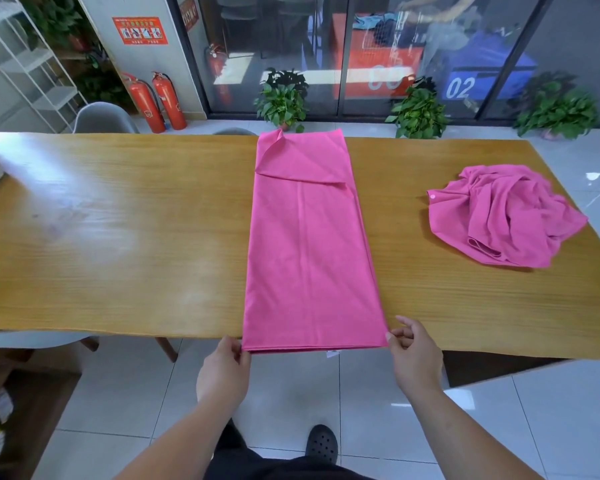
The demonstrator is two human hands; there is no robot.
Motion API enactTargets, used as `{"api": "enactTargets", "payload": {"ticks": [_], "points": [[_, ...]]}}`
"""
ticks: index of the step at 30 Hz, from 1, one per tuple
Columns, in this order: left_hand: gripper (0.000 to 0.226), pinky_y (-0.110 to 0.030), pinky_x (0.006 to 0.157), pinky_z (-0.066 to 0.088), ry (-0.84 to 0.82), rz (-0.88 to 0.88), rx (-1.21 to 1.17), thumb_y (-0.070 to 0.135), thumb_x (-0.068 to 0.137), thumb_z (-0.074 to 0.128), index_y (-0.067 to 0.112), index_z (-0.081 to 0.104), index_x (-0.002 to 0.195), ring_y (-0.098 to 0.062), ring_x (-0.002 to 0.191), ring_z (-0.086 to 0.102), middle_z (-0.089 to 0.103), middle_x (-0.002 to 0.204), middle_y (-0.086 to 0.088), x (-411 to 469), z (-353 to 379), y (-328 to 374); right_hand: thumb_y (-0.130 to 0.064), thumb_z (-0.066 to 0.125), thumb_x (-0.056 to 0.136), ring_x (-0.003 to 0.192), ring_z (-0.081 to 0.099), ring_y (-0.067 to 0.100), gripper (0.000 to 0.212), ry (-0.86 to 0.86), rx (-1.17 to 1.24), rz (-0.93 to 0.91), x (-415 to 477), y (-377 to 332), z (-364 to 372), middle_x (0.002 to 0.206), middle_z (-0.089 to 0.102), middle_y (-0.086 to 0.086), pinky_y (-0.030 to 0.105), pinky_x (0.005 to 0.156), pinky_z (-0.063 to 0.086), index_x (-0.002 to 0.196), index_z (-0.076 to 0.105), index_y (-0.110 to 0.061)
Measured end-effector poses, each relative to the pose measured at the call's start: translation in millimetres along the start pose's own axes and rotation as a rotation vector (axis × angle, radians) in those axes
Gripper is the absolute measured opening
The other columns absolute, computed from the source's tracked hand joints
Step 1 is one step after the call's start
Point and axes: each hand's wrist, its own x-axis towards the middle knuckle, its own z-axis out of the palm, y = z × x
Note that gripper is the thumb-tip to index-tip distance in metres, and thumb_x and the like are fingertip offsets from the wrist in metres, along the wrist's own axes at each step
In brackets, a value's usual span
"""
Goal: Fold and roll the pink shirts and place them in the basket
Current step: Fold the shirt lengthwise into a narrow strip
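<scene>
Hands first: the left hand pinches the near left corner of the folded pink fabric shirt, with its fingers curled at the edge. The right hand pinches the near right corner between thumb and bent fingers, its forefinger lifted off the cloth. Both hands sit at the near edge of the long light-brown wooden surface, which spans nearly the whole view.

The folded pink fabric shirt lies as a long narrow strip across the middle of the surface, from near edge to far edge. Its near end hangs slightly over the near edge, where stacked layers and a small white tag show. At the far end, one flap is turned back on a diagonal at the left corner. Both long sides run straight.

Left of the strip a wide stretch of wood shows, and right of it a narrower stretch. Beyond that lies the crumpled pink fabric shirt in a loose heap, well apart from the strip, with its outer folds close to the surface's right edge.

Past the far edge are a grey moulded chair, three green potted plants on the white tiled floor and two red fire extinguishers. A black perforated shoe shows between the forearms.
</scene>
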Motion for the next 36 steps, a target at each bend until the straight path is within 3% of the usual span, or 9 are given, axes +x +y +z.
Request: {"api": "enactTargets", "payload": {"ticks": [6,9,14,18,23,27,30,33,36], "points": [[0.022,-0.031,0.064,0.051,-0.056,-0.105,-0.279,0.019,0.093,0.07,0.025,0.055,0.109,-0.013,0.084,0.068,0.069,0.101,0.01,3.2,-3.0,2.2,-0.026,0.072,0.099,0.079,0.063,0.012,0.034,0.064,-0.174,0.035,2.2,19.9,7.3,0.087,0.065,-0.009,0.034,0.07,0.044,0.131,0.064,-0.019],[0.027,-0.044,0.084,0.061,-0.049,-0.177,-0.493,0.015,0.096,0.063,0.021,0.051,0.119,-0.016,0.095,0.072,0.071,0.109,0.004,7.7,-2.0,3.2,-0.038,0.071,0.099,0.081,0.061,0.012,0.037,0.056,-0.219,-0.034,-2.2,16.1,11.5,0.094,0.061,-0.01,0.034,0.067,0.043,0.13,0.062,-0.019],[0.031,-0.047,0.088,0.064,-0.022,-0.228,-0.603,0.015,0.096,0.074,0.016,0.055,0.12,-0.019,0.085,0.077,0.076,0.099,0.0,14.4,-1.2,9.5,-0.024,0.073,0.096,0.081,0.062,0.013,0.024,-0.031,-0.31,-0.038,4.0,11.7,19.4,0.089,0.064,-0.015,0.031,0.065,0.044,0.119,0.067,-0.027],[0.033,-0.045,0.082,0.064,0.01,-0.232,-0.571,0.011,0.09,0.079,0.02,0.058,0.115,-0.021,0.081,0.077,0.079,0.083,0.004,16.8,-2.7,3.7,-0.023,0.079,0.092,0.074,0.067,0.011,0.018,-0.012,-0.176,0.155,3.7,8.2,13.2,0.082,0.073,-0.015,0.029,0.061,0.044,0.105,0.068,-0.028],[0.032,-0.048,0.092,0.063,-0.046,-0.28,-0.703,0.003,0.088,0.082,0.015,0.062,0.11,-0.026,0.09,0.079,0.078,0.098,-0.008,14.4,-1.1,-13.6,-0.027,0.082,0.087,0.074,0.068,0.014,0.016,0.039,-0.088,0.262,-7.2,15.9,9.7,0.082,0.073,-0.013,0.031,0.065,0.05,0.089,0.066,-0.03],[0.033,-0.044,0.089,0.062,-0.076,-0.278,-0.758,-0.002,0.088,0.079,0.014,0.062,0.111,-0.03,0.096,0.075,0.077,0.107,-0.009,13.0,-4.8,-13.7,-0.044,0.088,0.082,0.078,0.071,0.014,0.03,0.004,-0.008,0.276,-11.0,23.8,10.8,0.084,0.074,-0.012,0.038,0.073,0.055,0.091,0.064,-0.028],[0.034,-0.04,0.077,0.054,-0.11,-0.236,-0.75,-0.004,0.089,0.075,0.017,0.062,0.113,-0.024,0.085,0.069,0.08,0.102,-0.003,13.2,-11.9,-6.3,-0.028,0.092,0.082,0.081,0.077,0.021,0.029,-0.057,0.244,0.324,-8.4,29.3,11.8,0.085,0.079,-0.002,0.046,0.082,0.064,0.095,0.068,-0.019],[0.036,-0.038,0.072,0.048,-0.162,-0.207,-0.78,-0.005,0.09,0.071,0.02,0.063,0.115,-0.02,0.08,0.066,0.081,0.097,-0.004,16.0,-19.3,-5.6,-0.004,0.084,0.089,0.092,0.076,0.026,0.019,-0.113,0.526,0.357,-6.9,24.1,7.6,0.099,0.077,0.018,0.041,0.091,0.062,0.098,0.067,-0.005],[0.034,-0.04,0.07,0.048,-0.184,-0.186,-0.797,-0.007,0.09,0.068,0.016,0.063,0.115,-0.023,0.081,0.065,0.079,0.09,-0.007,19.5,-24.0,-7.8,0.004,0.075,0.093,0.099,0.074,0.024,0.014,-0.23,0.633,0.342,-4.2,21.1,1.8,0.106,0.075,0.018,0.034,0.088,0.061,0.103,0.071,-0.006]]}}
